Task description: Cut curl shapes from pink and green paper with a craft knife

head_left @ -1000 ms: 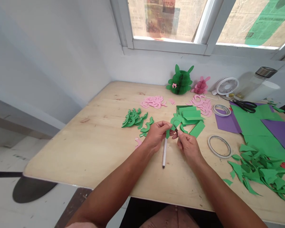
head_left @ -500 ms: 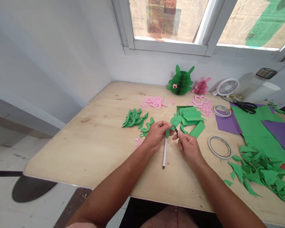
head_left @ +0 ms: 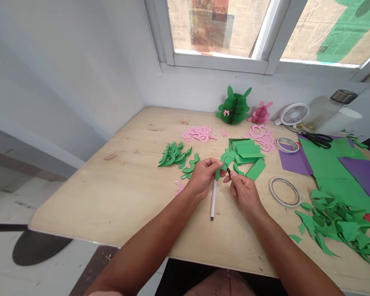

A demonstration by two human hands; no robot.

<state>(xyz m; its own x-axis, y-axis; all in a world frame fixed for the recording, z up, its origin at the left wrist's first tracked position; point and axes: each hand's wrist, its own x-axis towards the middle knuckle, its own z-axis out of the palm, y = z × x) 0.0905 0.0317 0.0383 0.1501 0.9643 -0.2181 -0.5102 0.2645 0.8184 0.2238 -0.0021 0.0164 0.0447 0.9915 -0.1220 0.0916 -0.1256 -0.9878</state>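
Between the thumb and fingers of my left hand [head_left: 206, 176] is a curved piece of green paper [head_left: 227, 157], raised just over the table. My right hand [head_left: 244, 190] is closed around a slim dark tool [head_left: 228, 169] with its tip against the paper's inner curve; most of it is hidden by my fingers, so its kind is unclear. Below the hands lies a white pen [head_left: 213, 201] with a dark end. Curved green cutouts [head_left: 172, 154] are heaped beyond my left hand. Folded green paper strips [head_left: 248, 151] lie just past my right hand.
Pink cutouts [head_left: 199, 133] lie farther back. Two tape rolls [head_left: 285, 192], green scraps [head_left: 336, 222], coloured sheets [head_left: 329, 164] and black-handled scissors [head_left: 317, 140] occupy the right side. Along the wall stand a green paper figure [head_left: 234, 107], a pink one [head_left: 260, 114], a fan [head_left: 294, 114] and a bottle [head_left: 329, 111].
Both hands keep nearly the same position and hold on the green paper and the dark tool. The whole view has shifted very slightly.
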